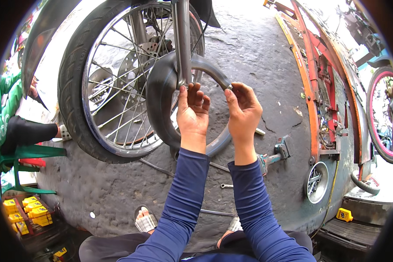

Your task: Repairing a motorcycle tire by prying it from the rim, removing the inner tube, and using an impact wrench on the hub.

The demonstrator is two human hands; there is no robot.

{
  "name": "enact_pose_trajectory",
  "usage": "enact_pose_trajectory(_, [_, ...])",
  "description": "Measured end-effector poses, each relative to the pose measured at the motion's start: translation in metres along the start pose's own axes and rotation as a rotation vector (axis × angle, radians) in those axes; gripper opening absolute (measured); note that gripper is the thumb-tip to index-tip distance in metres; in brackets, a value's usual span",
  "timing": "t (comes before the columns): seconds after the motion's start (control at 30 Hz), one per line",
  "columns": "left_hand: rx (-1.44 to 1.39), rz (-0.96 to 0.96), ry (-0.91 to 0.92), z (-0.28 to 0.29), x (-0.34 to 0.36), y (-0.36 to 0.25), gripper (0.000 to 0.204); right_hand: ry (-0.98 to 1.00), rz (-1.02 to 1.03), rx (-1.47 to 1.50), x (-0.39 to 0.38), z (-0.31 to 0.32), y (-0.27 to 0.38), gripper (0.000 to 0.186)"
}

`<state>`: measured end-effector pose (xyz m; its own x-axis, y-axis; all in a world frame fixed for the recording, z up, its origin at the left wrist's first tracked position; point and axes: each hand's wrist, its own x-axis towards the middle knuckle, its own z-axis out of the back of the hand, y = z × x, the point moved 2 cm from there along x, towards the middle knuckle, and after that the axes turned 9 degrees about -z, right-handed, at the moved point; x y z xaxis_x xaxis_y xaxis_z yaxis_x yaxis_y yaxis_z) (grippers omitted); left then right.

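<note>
A swollen black inner tube [159, 102] hangs as a ring in front of the spoked motorcycle wheel [70, 83]. My right hand [244, 109] pinches the tube's thinner stretch between thumb and fingers at the ring's right side. My left hand [193, 115] is inside the ring, palm showing, fingers apart and loosely bent. Its thumb tip is by the lower end of the fork leg [183, 43]; whether it touches the tube or fork I cannot tell. The tube's lower part passes behind my wrists.
A cordless power tool [273, 157] and a wrench [227, 186] lie on the dark floor right of my arms. An orange metal frame [308, 87] and a wheel hub [316, 182] stand farther right. At left are a seated person's green sleeve [8, 105] and yellow bottles [39, 214].
</note>
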<state>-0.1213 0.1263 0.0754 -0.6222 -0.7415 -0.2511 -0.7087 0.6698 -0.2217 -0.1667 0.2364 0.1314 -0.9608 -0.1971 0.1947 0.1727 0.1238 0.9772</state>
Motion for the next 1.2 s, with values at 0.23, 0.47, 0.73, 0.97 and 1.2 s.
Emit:
enact_pose_trajectory(0.23, [-0.117, 0.199, 0.028, -0.004, -0.001, -0.009, 0.015, -0.022, 0.117, -0.085, 0.0, 0.0, 0.021, 0.019])
enact_pose_trajectory(0.47, [0.49, 0.067, 0.026, 0.079, 0.005, 0.066, 0.01, 0.094, 0.084, -0.168, 0.003, -0.022, 0.0, 0.019])
enact_pose_trajectory(0.73, [1.712, 0.009, 0.366, 0.174, 0.031, 0.058, 0.034, 0.175, 0.089, -0.203, -0.009, -0.064, -0.03, 0.021])
enact_pose_trajectory(0.97, [1.752, 0.335, 1.675, 0.087, -0.097, -0.108, 0.037, 0.157, 0.254, -0.371, -0.007, -0.068, -0.011, 0.018])
enact_pose_trajectory(1.2, [1.781, -0.831, 1.471, -0.069, -0.097, -0.283, 0.01, 0.192, -0.322, -0.356, 0.009, -0.081, -0.05, 0.036])
